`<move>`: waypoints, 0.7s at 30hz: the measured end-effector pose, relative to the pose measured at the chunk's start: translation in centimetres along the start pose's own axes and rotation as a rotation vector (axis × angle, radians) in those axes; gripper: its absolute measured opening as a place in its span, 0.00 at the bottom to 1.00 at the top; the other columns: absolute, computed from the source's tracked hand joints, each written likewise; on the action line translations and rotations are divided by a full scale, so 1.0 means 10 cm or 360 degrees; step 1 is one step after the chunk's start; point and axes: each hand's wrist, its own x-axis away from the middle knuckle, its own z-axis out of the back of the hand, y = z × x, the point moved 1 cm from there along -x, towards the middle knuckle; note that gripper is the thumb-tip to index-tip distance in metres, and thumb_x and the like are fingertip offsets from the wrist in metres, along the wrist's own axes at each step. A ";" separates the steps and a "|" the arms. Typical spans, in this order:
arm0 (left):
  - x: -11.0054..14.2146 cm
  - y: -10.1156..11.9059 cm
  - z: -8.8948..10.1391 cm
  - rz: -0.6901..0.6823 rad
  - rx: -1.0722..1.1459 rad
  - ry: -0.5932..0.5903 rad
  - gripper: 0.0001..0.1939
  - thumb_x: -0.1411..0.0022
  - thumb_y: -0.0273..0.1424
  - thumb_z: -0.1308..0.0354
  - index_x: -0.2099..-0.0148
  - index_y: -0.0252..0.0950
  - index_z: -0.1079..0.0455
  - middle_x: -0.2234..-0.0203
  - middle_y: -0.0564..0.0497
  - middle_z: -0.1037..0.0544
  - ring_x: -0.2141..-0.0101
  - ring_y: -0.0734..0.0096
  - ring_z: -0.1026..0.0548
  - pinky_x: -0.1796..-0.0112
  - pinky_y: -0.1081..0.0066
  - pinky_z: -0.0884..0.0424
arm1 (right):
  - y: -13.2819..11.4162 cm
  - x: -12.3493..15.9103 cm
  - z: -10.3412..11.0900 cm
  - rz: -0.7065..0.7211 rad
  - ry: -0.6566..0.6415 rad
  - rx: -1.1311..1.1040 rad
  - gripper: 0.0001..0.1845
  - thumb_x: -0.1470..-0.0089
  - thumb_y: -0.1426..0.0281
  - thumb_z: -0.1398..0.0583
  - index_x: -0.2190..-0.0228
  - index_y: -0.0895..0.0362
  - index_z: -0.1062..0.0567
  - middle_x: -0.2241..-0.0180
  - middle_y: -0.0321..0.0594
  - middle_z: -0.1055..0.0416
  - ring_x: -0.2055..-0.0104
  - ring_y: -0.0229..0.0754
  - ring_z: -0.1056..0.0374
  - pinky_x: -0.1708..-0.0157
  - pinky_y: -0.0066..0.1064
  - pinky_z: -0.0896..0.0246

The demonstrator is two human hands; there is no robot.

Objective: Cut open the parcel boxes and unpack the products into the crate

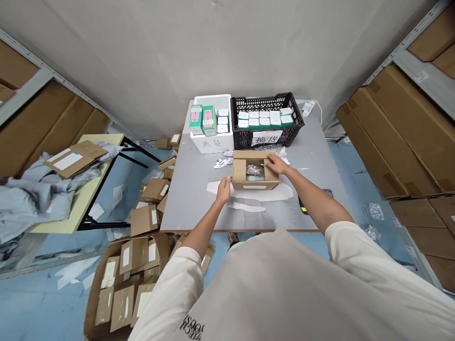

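Left hand (223, 189): fingers closed together against the near left corner of a small open cardboard box (239, 169); whether it grips or only presses cannot be told from the head view. Right hand (275, 165): open, fingers loosely extended, palm down on the box's right flap, holding nothing else.

Box location: middle of a gray table (188, 203), resting on torn white paper (256, 192). Flaps up and open, no tape visible. Contents: crumpled silver wrap (255, 169) above a green and pink carton (255, 178), only its edge showing.

Beyond the box, toward the wall: a white foam box (211, 144) holding two upright green and pink cartons (202, 120) and small white cartons (222, 121). Beside it, a black plastic crate (266, 98) filled with rows of white cartons (265, 118), a handwritten paper sign (267, 138) on its front.

Right of the box: what looks like a phone (327, 192), partly hidden by the forearm. Floor, lower left: a large open carton (93, 308) heaped with flat brown mailers (131, 284).
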 end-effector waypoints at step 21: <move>-0.15 0.31 -0.12 -0.1023 -0.1032 -0.0685 0.46 0.43 0.24 0.38 0.26 0.49 0.47 0.29 0.42 0.41 0.27 0.42 0.54 0.32 0.37 0.72 | -0.16 0.23 -0.07 -0.0023 -0.0041 0.0091 0.61 0.53 0.51 0.33 0.27 0.58 0.51 0.24 0.49 0.61 0.23 0.61 0.68 0.26 0.53 0.70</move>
